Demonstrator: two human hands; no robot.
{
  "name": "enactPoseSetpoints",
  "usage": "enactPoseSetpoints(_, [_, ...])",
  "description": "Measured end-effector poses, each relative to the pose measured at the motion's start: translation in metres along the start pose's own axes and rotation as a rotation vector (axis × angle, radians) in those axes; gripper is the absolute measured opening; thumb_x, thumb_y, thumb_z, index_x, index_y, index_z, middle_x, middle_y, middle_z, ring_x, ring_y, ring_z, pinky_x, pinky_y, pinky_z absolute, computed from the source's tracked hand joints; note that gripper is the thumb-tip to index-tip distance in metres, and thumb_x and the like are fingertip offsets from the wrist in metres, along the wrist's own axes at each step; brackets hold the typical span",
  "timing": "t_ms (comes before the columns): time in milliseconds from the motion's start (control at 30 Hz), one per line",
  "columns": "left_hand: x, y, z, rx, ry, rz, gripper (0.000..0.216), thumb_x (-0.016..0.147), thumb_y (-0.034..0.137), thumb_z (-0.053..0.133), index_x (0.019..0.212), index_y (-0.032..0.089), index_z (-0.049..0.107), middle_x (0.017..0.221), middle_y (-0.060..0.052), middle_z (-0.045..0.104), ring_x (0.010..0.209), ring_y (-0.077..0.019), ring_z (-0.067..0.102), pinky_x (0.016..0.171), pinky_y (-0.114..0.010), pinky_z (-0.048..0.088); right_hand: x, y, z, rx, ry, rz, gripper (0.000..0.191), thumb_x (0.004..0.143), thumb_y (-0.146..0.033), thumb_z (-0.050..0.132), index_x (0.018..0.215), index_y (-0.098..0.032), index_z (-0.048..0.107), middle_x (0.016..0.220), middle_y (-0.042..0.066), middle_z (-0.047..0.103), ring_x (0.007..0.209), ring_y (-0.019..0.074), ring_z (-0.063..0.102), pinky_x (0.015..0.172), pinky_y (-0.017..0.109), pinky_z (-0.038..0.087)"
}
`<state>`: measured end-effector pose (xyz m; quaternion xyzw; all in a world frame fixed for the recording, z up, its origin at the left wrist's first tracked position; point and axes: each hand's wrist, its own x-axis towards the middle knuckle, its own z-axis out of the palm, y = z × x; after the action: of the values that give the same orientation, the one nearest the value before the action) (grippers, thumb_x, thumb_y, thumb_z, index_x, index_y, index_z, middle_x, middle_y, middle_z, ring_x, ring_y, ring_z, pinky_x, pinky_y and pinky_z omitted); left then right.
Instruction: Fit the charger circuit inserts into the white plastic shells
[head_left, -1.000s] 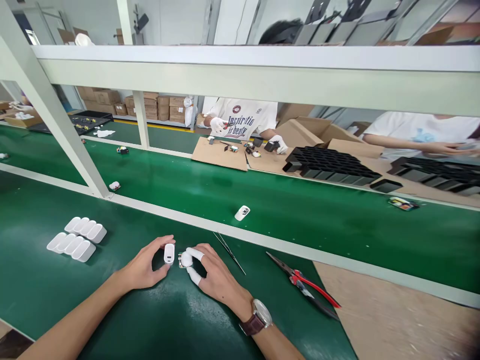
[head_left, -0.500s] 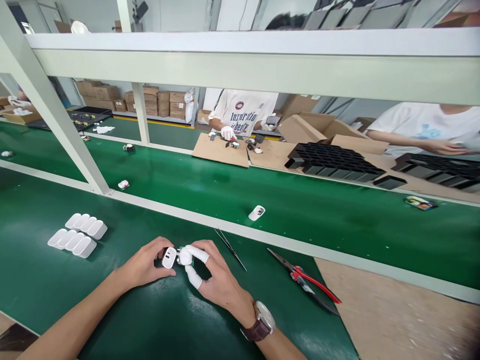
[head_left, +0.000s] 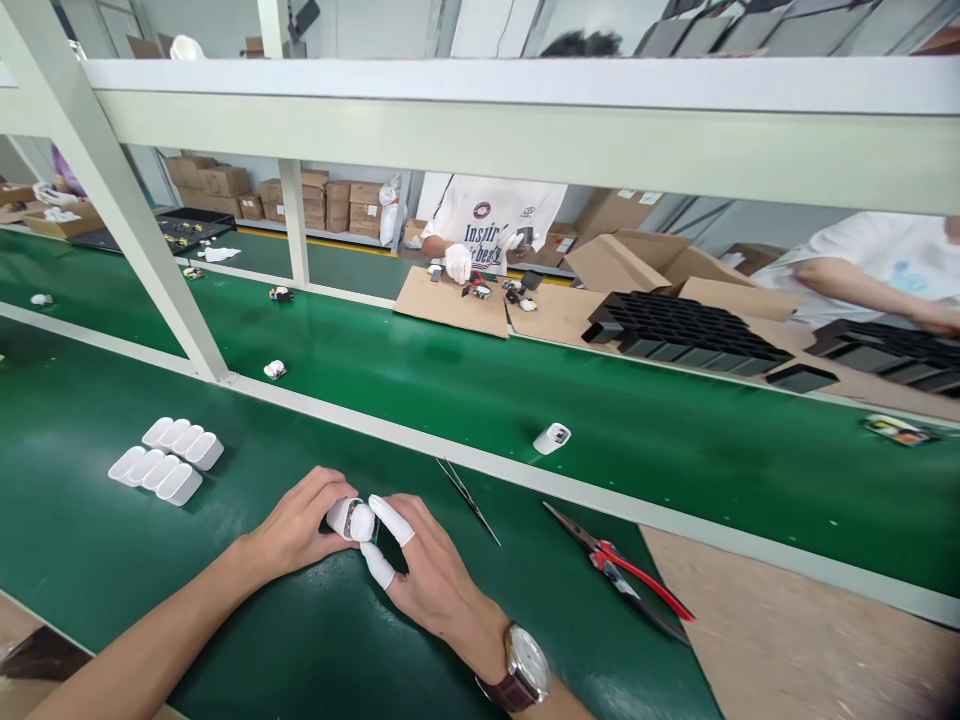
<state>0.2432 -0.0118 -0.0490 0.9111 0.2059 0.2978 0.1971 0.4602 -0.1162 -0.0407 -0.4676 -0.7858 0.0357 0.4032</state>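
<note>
My left hand (head_left: pixel 296 528) is closed around a small white charger shell (head_left: pixel 342 515), held just above the green bench mat (head_left: pixel 112 570). My right hand (head_left: pixel 424 575), with white finger cots on thumb and forefinger, pinches a small white-and-green insert (head_left: pixel 365 521) pushed against the shell's end. The two pieces touch between my fingertips. A brown wristwatch (head_left: pixel 525 668) is on my right wrist.
Two rows of white shells (head_left: pixel 166 460) lie to the left. Tweezers (head_left: pixel 469 487) and red-handled pliers (head_left: pixel 619 570) lie to the right, beside a cardboard sheet (head_left: pixel 810 640). A white charger (head_left: pixel 552 438) rides the conveyor belt (head_left: pixel 675 450). Two people work across it by black trays (head_left: pixel 682 328).
The shell went from standing upright in my left hand to lying on its side, and my right hand has brought the insert up against it. The charger on the belt has drifted right.
</note>
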Motion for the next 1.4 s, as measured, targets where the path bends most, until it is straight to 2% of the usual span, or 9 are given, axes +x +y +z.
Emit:
enactPoseSetpoints(200, [-0.001, -0.001, 0.002, 0.007, -0.011, 0.01, 0.041, 0.095, 0.035, 0.076, 0.128, 0.021, 0.056, 0.117, -0.011, 0.062, 0.105, -0.0252, 0.064, 0.087, -0.038, 0.059, 0.002, -0.007, -0.005, -0.056, -0.07, 0.038, 0.063, 0.101, -0.013, 0.055, 0.159, -0.021, 0.032, 0.123, 0.015, 0.064, 0.111, 0.0315, 0.061, 0.091, 0.05, 0.061])
enactPoseSetpoints(400, [-0.002, -0.002, 0.004, 0.006, -0.013, -0.002, 0.04, 0.095, 0.037, 0.075, 0.129, 0.023, 0.057, 0.117, -0.011, 0.063, 0.104, -0.0257, 0.065, 0.088, -0.039, 0.059, 0.003, -0.01, -0.008, -0.077, -0.122, 0.05, 0.064, 0.101, -0.013, 0.054, 0.16, -0.018, 0.03, 0.125, 0.016, 0.064, 0.111, 0.0331, 0.059, 0.091, 0.052, 0.06])
enactPoseSetpoints(667, [-0.002, 0.001, 0.006, -0.041, -0.057, 0.014, 0.035, 0.097, 0.029, 0.071, 0.129, 0.023, 0.057, 0.12, -0.012, 0.063, 0.105, -0.0259, 0.063, 0.089, -0.039, 0.057, 0.004, -0.011, -0.008, -0.079, -0.11, 0.026, 0.055, 0.102, -0.014, 0.054, 0.155, -0.018, 0.038, 0.123, 0.016, 0.066, 0.11, 0.0322, 0.063, 0.09, 0.051, 0.062])
enactPoseSetpoints(833, [-0.001, 0.006, 0.01, -0.254, -0.123, -0.133, 0.035, 0.094, 0.031, 0.075, 0.123, 0.024, 0.058, 0.113, -0.007, 0.065, 0.096, -0.0209, 0.062, 0.082, -0.033, 0.056, 0.001, -0.003, -0.005, -0.022, -0.016, -0.03, 0.033, 0.102, -0.021, 0.065, 0.133, -0.022, 0.057, 0.127, 0.014, 0.067, 0.113, 0.0306, 0.065, 0.091, 0.049, 0.061])
enactPoseSetpoints(1000, [-0.001, 0.01, 0.014, -0.331, -0.148, -0.225, 0.027, 0.091, 0.023, 0.073, 0.116, 0.022, 0.061, 0.104, -0.005, 0.065, 0.089, -0.0188, 0.062, 0.078, -0.031, 0.056, 0.0, -0.004, 0.001, -0.087, -0.114, -0.041, 0.02, 0.102, -0.026, 0.066, 0.121, -0.02, 0.063, 0.131, 0.015, 0.066, 0.12, 0.0339, 0.061, 0.091, 0.052, 0.059])
enactPoseSetpoints(1200, [0.0, 0.011, 0.01, -0.309, -0.159, -0.218, 0.035, 0.092, 0.025, 0.074, 0.125, 0.025, 0.063, 0.111, -0.005, 0.07, 0.096, -0.0212, 0.066, 0.084, -0.035, 0.058, 0.008, -0.006, -0.005, -0.054, -0.186, 0.027, 0.026, 0.102, -0.03, 0.066, 0.127, -0.023, 0.064, 0.13, 0.011, 0.067, 0.121, 0.0293, 0.062, 0.095, 0.047, 0.058])
enactPoseSetpoints(1300, [-0.002, 0.01, 0.006, -0.284, -0.129, -0.225, 0.039, 0.096, 0.027, 0.07, 0.134, 0.028, 0.061, 0.122, -0.007, 0.071, 0.107, -0.0229, 0.069, 0.093, -0.039, 0.06, 0.009, 0.013, -0.019, -0.143, -0.204, 0.115, 0.03, 0.103, -0.034, 0.064, 0.131, -0.023, 0.063, 0.13, 0.012, 0.066, 0.114, 0.0284, 0.066, 0.094, 0.047, 0.058])
enactPoseSetpoints(1400, [-0.005, 0.005, 0.005, -0.265, -0.075, -0.235, 0.046, 0.095, 0.033, 0.075, 0.138, 0.028, 0.06, 0.13, -0.009, 0.069, 0.11, -0.0239, 0.071, 0.096, -0.042, 0.062, 0.004, 0.046, -0.037, -0.41, -0.129, 0.328, 0.027, 0.103, -0.027, 0.058, 0.127, -0.016, 0.064, 0.123, 0.018, 0.067, 0.111, 0.0335, 0.066, 0.095, 0.05, 0.056])
